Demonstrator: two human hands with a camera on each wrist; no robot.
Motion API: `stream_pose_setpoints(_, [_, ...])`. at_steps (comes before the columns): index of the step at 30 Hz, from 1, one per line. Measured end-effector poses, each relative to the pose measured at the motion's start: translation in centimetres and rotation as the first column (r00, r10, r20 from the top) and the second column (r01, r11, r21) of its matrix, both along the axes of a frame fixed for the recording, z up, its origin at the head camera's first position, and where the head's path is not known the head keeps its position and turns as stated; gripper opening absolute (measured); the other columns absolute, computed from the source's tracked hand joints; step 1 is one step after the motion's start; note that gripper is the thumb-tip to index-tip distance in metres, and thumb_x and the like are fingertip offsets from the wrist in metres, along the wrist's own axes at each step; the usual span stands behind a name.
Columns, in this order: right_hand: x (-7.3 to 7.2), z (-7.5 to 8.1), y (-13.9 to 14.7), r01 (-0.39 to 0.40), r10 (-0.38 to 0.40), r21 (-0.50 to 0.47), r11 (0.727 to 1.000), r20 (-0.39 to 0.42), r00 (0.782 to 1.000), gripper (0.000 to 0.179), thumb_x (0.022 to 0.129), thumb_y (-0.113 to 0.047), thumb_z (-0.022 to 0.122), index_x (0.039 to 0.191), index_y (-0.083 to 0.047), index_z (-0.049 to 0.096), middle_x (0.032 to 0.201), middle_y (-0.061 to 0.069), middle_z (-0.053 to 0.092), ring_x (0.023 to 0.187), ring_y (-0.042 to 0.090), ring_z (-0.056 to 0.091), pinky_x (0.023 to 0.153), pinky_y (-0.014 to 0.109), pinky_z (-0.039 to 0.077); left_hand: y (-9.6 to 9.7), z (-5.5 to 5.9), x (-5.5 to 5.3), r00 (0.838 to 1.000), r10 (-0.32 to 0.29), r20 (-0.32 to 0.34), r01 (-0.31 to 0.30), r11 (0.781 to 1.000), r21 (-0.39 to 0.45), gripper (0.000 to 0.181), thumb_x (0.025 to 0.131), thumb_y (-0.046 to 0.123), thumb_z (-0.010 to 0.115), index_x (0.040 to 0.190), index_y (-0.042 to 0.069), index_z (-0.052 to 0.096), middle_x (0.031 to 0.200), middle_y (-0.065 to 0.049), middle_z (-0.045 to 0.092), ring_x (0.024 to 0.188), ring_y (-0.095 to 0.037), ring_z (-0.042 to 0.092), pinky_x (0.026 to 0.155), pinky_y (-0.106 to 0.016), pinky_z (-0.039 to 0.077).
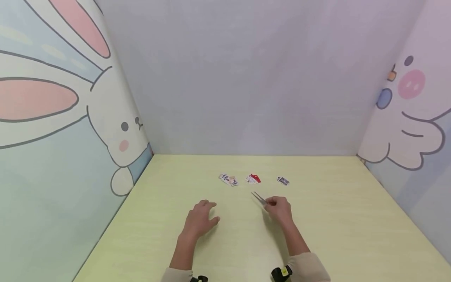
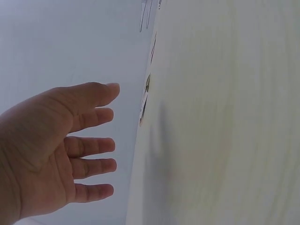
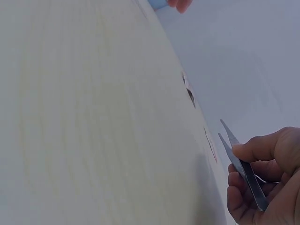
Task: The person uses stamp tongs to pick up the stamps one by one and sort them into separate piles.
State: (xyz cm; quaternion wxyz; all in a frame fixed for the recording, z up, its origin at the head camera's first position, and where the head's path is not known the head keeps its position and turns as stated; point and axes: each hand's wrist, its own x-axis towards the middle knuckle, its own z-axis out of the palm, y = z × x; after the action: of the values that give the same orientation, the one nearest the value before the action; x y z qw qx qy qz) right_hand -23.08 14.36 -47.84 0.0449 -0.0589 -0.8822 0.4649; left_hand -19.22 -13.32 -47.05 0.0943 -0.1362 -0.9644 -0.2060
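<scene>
My right hand [image 1: 280, 209] pinches a pair of metal tweezers [image 3: 240, 164] between thumb and fingers, with the two tips apart and nothing between them. In the head view, the tweezers' tips point up and left toward a small fan of red and white cards [image 1: 253, 179]. My left hand [image 1: 199, 219] hovers over the table at the left with fingers spread, holding nothing. Beyond it lies a group of white printed cards [image 1: 229, 179]. Farther right, a small dark pair of cards [image 1: 283, 181] overlaps.
The pale yellow table [image 1: 158, 250] reaches back to a plain grey wall [image 1: 239, 78]. A side wall with a cartoon rabbit [image 1: 119, 141] stands at the left, and another printed wall [image 1: 412, 129] at the right. Black wrist straps show near both sleeves.
</scene>
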Motion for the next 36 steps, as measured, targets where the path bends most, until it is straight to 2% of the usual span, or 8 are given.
stream_pose_setpoints(3, [0.6,0.0,0.4,0.002,-0.001,0.005,1.0,-0.037,0.999,0.018,0.075,0.0,0.067,0.092,0.006,0.069,0.076,0.006,0.065,0.072,0.021,0.058,0.064,0.033,0.044,0.1,-0.2,0.4,1.0,0.004,-0.016,-0.004,1.0,0.015,0.042,0.078,0.029,0.073,0.113,0.007,0.065,0.117,-0.016,0.057,0.102,-0.035,0.056,0.076,-0.051,0.047])
stream_pose_setpoints(10, [1.8,0.2,1.5,0.041,-0.041,-0.001,0.999,-0.034,0.999,0.022,0.078,0.001,0.065,0.099,0.008,0.067,0.079,0.007,0.063,0.075,0.023,0.056,0.064,0.032,0.044,0.6,-0.2,1.2,0.999,0.009,-0.051,-0.007,0.999,0.042,0.04,0.077,0.027,0.074,0.111,0.007,0.065,0.117,-0.017,0.057,0.103,-0.035,0.056,0.075,-0.052,0.047])
stream_pose_setpoints(15, [2.3,0.2,2.8,0.049,-0.049,0.004,0.999,-0.048,0.998,0.025,0.077,0.002,0.063,0.1,0.011,0.065,0.08,0.01,0.063,0.076,0.026,0.057,0.064,0.032,0.044,1.5,0.0,1.7,0.997,-0.009,-0.071,0.013,0.998,0.054,0.04,0.077,0.027,0.074,0.111,0.007,0.065,0.118,-0.019,0.057,0.104,-0.036,0.055,0.075,-0.053,0.047])
stream_pose_setpoints(26, [3.2,0.0,4.5,0.085,-0.085,0.006,0.996,-0.013,0.996,0.031,0.076,0.003,0.056,0.105,0.012,0.062,0.084,0.014,0.061,0.079,0.029,0.056,0.063,0.031,0.043,3.6,-0.3,1.9,0.989,-0.016,-0.144,0.022,0.999,0.04,0.039,0.074,0.027,0.076,0.107,0.009,0.067,0.115,-0.017,0.059,0.105,-0.033,0.056,0.073,-0.05,0.047])
stream_pose_setpoints(31, [3.4,-0.2,5.2,0.118,-0.118,0.009,0.993,0.011,0.993,0.031,0.076,0.003,0.054,0.105,0.012,0.062,0.084,0.014,0.06,0.081,0.029,0.054,0.065,0.032,0.042,4.3,-0.6,1.9,0.99,-0.03,-0.137,0.031,1.0,0.005,0.038,0.075,0.028,0.075,0.107,0.01,0.067,0.114,-0.016,0.06,0.105,-0.032,0.056,0.071,-0.048,0.047])
stream_pose_setpoints(36, [3.5,-0.2,6.1,0.144,-0.144,-0.005,0.99,0.014,0.99,0.03,0.079,0.001,0.055,0.105,0.013,0.061,0.085,0.015,0.06,0.081,0.031,0.053,0.065,0.032,0.041,4.9,-0.7,1.8,0.988,-0.043,-0.147,0.044,0.999,0.007,0.038,0.074,0.028,0.076,0.106,0.01,0.067,0.114,-0.016,0.06,0.105,-0.031,0.056,0.072,-0.048,0.047])
